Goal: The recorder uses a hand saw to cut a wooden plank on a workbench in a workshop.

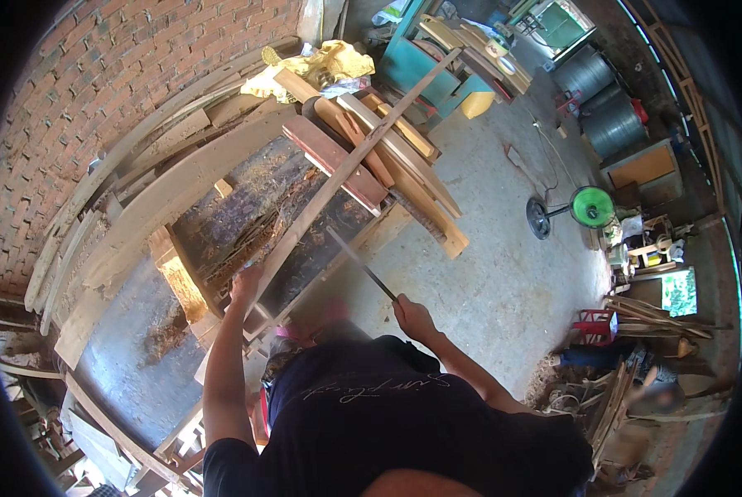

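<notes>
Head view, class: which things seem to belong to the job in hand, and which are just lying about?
Seemingly in the job:
long wooden strip, its near end by the left hand
long thin tool, held in the right hand
reddish board, under the strip

Seemingly just lying about:
green fan
red stool
yellow cloth

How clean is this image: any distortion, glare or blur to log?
Head view: fisheye curvature bends the brick wall, corners black; head view: pale glare on the bench at its near end, the window very bright; head view: the tool in the right hand looks slightly smeared.
</notes>
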Demonstrator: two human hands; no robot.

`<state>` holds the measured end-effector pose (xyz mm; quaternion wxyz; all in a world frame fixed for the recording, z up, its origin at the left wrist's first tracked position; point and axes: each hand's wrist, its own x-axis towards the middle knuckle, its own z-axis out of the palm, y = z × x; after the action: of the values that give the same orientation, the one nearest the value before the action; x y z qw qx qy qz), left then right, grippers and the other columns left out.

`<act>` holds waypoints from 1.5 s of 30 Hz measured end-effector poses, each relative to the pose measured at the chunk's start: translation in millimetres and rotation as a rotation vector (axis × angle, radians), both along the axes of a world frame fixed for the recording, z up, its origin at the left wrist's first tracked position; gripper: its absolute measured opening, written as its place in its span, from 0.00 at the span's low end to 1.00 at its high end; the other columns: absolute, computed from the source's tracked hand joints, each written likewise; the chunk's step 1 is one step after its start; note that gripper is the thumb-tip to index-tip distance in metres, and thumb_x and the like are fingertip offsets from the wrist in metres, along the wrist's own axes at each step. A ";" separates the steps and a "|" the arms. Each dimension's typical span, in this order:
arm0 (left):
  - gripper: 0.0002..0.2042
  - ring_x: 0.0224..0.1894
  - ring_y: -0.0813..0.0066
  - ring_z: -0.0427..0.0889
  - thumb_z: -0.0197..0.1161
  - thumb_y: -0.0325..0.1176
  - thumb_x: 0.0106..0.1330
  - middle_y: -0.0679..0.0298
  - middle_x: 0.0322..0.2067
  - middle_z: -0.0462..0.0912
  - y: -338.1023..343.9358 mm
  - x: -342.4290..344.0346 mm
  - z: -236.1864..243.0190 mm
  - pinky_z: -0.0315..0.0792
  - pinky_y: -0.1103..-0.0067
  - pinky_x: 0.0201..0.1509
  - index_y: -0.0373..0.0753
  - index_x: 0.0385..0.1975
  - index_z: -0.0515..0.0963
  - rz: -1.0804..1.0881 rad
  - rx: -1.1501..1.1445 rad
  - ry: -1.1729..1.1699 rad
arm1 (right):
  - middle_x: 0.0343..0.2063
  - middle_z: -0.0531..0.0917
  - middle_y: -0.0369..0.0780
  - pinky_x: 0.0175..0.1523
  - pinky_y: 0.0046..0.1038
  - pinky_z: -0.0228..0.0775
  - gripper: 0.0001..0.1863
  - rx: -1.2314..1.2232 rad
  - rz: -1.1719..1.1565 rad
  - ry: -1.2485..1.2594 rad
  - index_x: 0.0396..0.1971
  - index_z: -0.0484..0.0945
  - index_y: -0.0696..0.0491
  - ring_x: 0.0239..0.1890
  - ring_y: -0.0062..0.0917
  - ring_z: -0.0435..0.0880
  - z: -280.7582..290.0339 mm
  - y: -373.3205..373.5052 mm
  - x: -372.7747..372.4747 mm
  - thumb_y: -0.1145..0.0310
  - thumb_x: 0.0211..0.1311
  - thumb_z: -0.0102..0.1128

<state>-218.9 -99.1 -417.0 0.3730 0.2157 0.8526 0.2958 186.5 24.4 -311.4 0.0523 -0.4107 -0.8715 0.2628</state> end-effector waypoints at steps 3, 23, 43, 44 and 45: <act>0.24 0.50 0.68 0.78 0.57 0.55 0.61 0.55 0.42 0.83 -1.8 -0.5 -9.7 0.68 0.72 0.54 0.42 0.49 0.79 0.010 0.058 0.014 | 0.17 0.77 0.52 0.30 0.50 0.67 0.10 0.008 -0.004 -0.043 0.34 0.66 0.53 0.24 0.52 0.78 1.0 13.7 -2.6 0.62 0.68 0.46; 0.19 0.47 0.58 0.75 0.68 0.41 0.53 0.61 0.42 0.74 -30.5 30.0 76.4 0.70 0.65 0.49 0.47 0.44 0.72 -0.244 0.168 0.518 | 0.16 0.74 0.52 0.25 0.47 0.64 0.10 0.013 0.177 0.209 0.30 0.67 0.56 0.22 0.52 0.76 4.7 7.8 -138.7 0.65 0.68 0.48; 0.28 0.50 0.58 0.69 0.67 0.43 0.52 0.60 0.45 0.73 -35.9 60.9 44.5 0.60 0.60 0.51 0.43 0.53 0.69 -0.233 0.108 0.662 | 0.20 0.77 0.54 0.32 0.51 0.66 0.13 -0.093 0.175 0.056 0.33 0.70 0.57 0.26 0.54 0.76 -13.4 -56.8 -183.0 0.62 0.69 0.44; 0.26 0.49 0.59 0.68 0.67 0.43 0.53 0.61 0.45 0.73 -35.6 61.3 45.1 0.59 0.60 0.52 0.44 0.52 0.72 -0.198 0.129 0.666 | 0.21 0.77 0.54 0.33 0.51 0.67 0.13 -0.105 0.178 0.044 0.34 0.70 0.57 0.27 0.53 0.77 -14.1 -58.1 -183.3 0.62 0.69 0.44; 0.26 0.49 0.59 0.68 0.67 0.43 0.53 0.61 0.45 0.73 -35.6 61.6 45.9 0.59 0.60 0.52 0.44 0.52 0.72 -0.201 0.131 0.660 | 0.21 0.77 0.54 0.33 0.51 0.67 0.13 -0.118 0.181 0.032 0.35 0.69 0.57 0.27 0.53 0.77 -14.8 -59.8 -183.7 0.62 0.69 0.44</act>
<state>-157.3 -134.7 -371.2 0.0900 0.4058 0.8810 0.2260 2.9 -35.4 -326.2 0.0180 -0.3284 -0.8872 0.3237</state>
